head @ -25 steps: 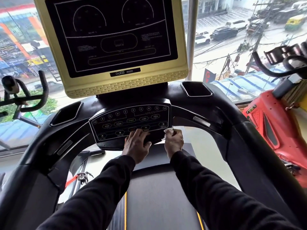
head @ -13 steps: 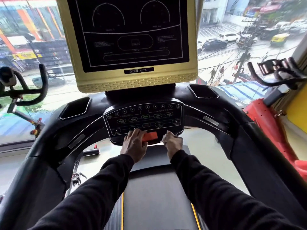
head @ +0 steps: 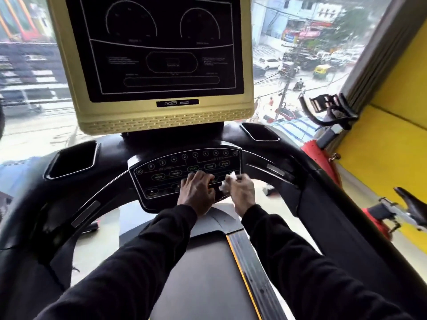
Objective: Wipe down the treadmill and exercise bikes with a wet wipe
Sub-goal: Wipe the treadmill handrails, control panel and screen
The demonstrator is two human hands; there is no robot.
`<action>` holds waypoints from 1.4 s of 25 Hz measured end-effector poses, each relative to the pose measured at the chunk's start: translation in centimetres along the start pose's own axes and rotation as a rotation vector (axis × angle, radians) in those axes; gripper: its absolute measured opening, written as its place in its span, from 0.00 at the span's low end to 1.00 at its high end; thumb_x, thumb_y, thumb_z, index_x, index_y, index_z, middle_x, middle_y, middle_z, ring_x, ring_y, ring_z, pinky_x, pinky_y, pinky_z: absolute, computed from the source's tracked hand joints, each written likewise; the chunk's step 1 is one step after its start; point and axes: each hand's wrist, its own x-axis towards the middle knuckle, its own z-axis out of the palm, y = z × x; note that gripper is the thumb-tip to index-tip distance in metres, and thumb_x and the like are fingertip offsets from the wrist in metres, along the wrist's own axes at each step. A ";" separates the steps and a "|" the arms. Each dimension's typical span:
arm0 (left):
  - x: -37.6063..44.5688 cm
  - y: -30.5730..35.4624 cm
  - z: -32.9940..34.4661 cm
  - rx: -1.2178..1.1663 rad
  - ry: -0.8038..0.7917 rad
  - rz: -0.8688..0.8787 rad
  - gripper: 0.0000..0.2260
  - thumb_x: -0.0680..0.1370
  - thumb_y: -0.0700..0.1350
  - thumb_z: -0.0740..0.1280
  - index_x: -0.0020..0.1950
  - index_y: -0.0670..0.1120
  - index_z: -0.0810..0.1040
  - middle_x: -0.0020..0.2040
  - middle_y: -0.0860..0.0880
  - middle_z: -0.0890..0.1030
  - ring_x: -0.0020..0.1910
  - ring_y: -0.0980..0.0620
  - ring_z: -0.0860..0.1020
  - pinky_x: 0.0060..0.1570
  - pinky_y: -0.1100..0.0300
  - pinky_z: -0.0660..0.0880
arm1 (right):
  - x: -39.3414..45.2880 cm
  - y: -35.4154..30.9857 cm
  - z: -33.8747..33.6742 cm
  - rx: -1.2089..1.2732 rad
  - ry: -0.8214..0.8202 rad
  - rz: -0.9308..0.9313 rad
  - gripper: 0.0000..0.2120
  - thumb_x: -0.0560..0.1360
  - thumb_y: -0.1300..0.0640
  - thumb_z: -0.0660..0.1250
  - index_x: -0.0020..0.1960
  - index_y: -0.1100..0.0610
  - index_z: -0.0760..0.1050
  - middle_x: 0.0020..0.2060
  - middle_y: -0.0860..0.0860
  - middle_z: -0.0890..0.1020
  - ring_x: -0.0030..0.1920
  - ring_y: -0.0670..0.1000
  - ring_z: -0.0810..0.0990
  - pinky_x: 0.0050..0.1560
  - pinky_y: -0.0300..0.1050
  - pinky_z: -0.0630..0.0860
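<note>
Head view: our right hand (head: 240,192) pinches the crumpled wet wipe (head: 227,182) against the treadmill's button panel (head: 161,172), just right of our left hand (head: 196,190), fingers spread flat on the keys. We judge the job early: console underway, the red exercise bike (head: 323,158) beyond our right hand apparently untouched.

Glossy black treadmill (head: 323,204) frame, silver strips set into its curved bars. Matte gold display housing (head: 166,121) around a black screen (head: 161,47) traced with thin white outlines, 2 dial arcs on top. Black button panel (head: 161,174) with white-ringed numbers, 1 green-lettered key. Dark grey belt (head: 198,273) edged in yellow. White wet wipe (head: 227,182). Black sleeves (head: 143,262). Red exercise bike (head: 323,155), yellow wall (head: 392,146).
</note>
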 end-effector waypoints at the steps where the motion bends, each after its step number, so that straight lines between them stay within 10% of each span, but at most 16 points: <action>1: 1.2 0.8 -0.1 -0.011 0.000 0.010 0.17 0.77 0.47 0.65 0.65 0.51 0.75 0.61 0.51 0.75 0.63 0.47 0.70 0.63 0.51 0.65 | 1.1 -1.4 -0.4 -0.183 0.072 -0.123 0.05 0.79 0.58 0.66 0.45 0.58 0.72 0.34 0.52 0.81 0.33 0.49 0.80 0.38 0.47 0.77; 7: 9.0 4.5 0.1 0.039 0.015 0.090 0.16 0.77 0.49 0.65 0.64 0.49 0.76 0.59 0.48 0.75 0.62 0.45 0.70 0.63 0.50 0.66 | 10.5 -5.9 -2.3 -0.776 0.133 -0.524 0.04 0.76 0.59 0.63 0.50 0.58 0.73 0.42 0.58 0.82 0.45 0.61 0.78 0.40 0.46 0.63; 14: 19.1 5.8 2.3 0.152 -0.046 -0.025 0.16 0.79 0.53 0.63 0.64 0.49 0.77 0.61 0.49 0.75 0.62 0.47 0.72 0.63 0.51 0.68 | 22.8 -7.2 -2.8 -1.049 0.037 -0.750 0.09 0.78 0.61 0.61 0.55 0.64 0.76 0.52 0.63 0.77 0.52 0.64 0.76 0.52 0.53 0.70; 19: 22.6 4.8 4.2 0.186 -0.199 -0.180 0.19 0.78 0.55 0.64 0.67 0.50 0.76 0.63 0.48 0.74 0.64 0.46 0.72 0.64 0.50 0.70 | 27.0 -5.5 -3.3 -1.407 -0.473 -1.037 0.09 0.68 0.50 0.74 0.44 0.54 0.81 0.44 0.54 0.83 0.46 0.56 0.82 0.45 0.44 0.76; 27: 23.6 3.9 5.2 0.134 -0.273 -0.290 0.19 0.76 0.57 0.62 0.65 0.53 0.76 0.62 0.52 0.74 0.62 0.49 0.73 0.63 0.50 0.73 | 32.8 -5.0 -0.3 -1.518 -0.457 -0.781 0.27 0.81 0.50 0.53 0.78 0.57 0.55 0.77 0.55 0.59 0.78 0.56 0.53 0.75 0.59 0.51; 35: 23.3 4.3 4.8 0.146 -0.260 -0.317 0.22 0.71 0.59 0.59 0.62 0.53 0.78 0.57 0.52 0.75 0.59 0.47 0.75 0.60 0.48 0.74 | 29.9 -3.3 -1.7 -1.129 -0.642 -0.999 0.10 0.72 0.54 0.70 0.52 0.52 0.82 0.51 0.48 0.84 0.56 0.49 0.80 0.55 0.42 0.75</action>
